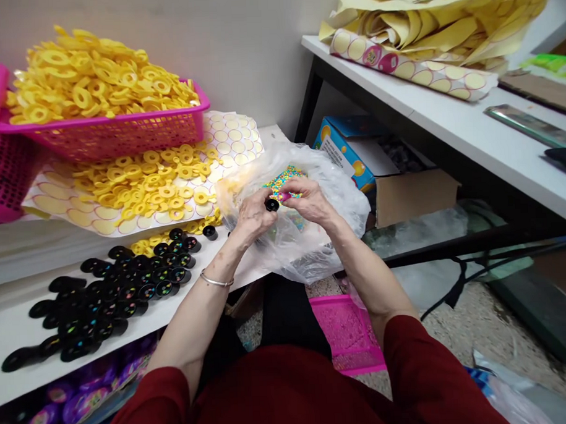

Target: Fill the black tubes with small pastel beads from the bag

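My left hand (255,213) is closed around a small black cup (272,205), its round end facing up toward me. Close beside it, my right hand (308,202) pinches a small magenta piece (286,196) whose full shape the fingers hide. Both hands are over a clear plastic bag (328,173) spread open on the white table. Inside it lie many tiny yellow, blue and pink beads (288,174). To the left of my forearm stand several black cups (128,285) in a cluster, some with coloured bits showing in them.
A pink basket (122,128) heaped with yellow rings (87,73) sits at the back left. More yellow rings (142,180) lie on a sticker sheet (236,136). On the right are a white table (428,117) and a blue box (341,151); a pink tray (347,333) rests below on the floor.
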A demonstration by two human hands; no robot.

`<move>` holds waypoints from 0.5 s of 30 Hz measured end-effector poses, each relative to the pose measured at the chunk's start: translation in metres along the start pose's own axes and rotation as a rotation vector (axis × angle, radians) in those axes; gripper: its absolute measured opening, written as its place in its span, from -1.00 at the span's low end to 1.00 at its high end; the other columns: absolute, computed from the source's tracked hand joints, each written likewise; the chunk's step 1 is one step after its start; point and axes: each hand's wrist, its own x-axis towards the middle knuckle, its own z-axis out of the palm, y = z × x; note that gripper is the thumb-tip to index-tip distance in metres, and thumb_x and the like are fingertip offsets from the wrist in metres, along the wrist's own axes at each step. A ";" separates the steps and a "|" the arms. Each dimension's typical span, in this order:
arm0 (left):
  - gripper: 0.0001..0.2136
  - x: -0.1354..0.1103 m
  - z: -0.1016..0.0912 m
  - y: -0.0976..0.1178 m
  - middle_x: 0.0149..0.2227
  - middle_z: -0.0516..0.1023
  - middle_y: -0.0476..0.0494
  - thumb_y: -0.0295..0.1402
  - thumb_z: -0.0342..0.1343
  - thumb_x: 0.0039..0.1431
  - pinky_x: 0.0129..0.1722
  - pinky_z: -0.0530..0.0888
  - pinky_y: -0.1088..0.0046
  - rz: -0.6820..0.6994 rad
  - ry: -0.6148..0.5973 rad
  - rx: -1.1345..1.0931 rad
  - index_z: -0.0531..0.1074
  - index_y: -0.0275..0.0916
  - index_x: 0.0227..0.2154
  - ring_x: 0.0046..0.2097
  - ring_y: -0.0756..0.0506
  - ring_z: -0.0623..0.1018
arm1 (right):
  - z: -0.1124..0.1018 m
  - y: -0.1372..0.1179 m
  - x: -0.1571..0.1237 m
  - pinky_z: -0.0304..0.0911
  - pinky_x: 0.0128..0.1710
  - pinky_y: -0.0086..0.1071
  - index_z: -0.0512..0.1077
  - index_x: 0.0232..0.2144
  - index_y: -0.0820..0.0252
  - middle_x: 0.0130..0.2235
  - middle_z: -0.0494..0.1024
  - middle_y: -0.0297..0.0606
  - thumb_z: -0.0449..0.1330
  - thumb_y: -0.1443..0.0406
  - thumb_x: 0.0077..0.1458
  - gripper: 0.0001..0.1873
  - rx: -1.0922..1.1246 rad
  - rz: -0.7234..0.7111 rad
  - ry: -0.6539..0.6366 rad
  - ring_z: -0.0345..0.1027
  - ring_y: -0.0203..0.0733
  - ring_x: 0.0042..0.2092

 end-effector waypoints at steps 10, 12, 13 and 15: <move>-0.75 0.000 0.015 -0.002 -0.43 0.49 -0.04 -0.46 0.03 -0.21 -0.32 0.39 0.40 0.031 -0.056 -0.023 0.45 -0.22 -0.37 -0.34 -0.09 0.46 | -0.006 -0.014 -0.010 0.12 -0.04 -0.15 0.54 -0.35 0.12 -0.20 0.52 -0.15 0.06 0.40 0.13 -0.75 -0.611 -0.121 -0.124 0.23 -0.04 -0.07; -0.77 -0.004 0.010 -0.003 -0.37 0.54 -0.07 -0.44 0.03 -0.19 -0.28 0.42 0.40 0.070 -0.011 -0.035 0.46 -0.22 -0.38 -0.29 -0.10 0.50 | -0.003 0.000 -0.011 0.17 -0.06 -0.17 0.54 -0.40 0.13 -0.25 0.53 -0.21 0.15 0.33 0.07 -0.85 -0.338 -0.031 0.015 0.28 -0.08 -0.11; -0.77 -0.008 0.005 -0.003 -0.35 0.56 -0.08 -0.44 0.04 -0.19 -0.26 0.43 0.40 0.094 0.021 -0.046 0.47 -0.22 -0.38 -0.27 -0.10 0.51 | -0.001 0.009 -0.011 0.20 -0.10 -0.20 0.53 -0.42 0.14 -0.29 0.52 -0.25 0.20 0.29 0.02 -0.90 -0.163 0.042 0.082 0.30 -0.12 -0.15; -0.77 -0.023 -0.008 -0.003 -0.33 0.57 -0.08 -0.41 0.07 -0.17 -0.24 0.45 0.41 0.142 0.090 -0.078 0.49 -0.22 -0.36 -0.26 -0.08 0.52 | 0.004 0.025 -0.011 0.24 -0.21 -0.27 0.49 -0.47 0.16 -0.39 0.49 -0.33 0.29 0.24 -0.13 -0.88 0.194 0.222 0.184 0.32 -0.21 -0.28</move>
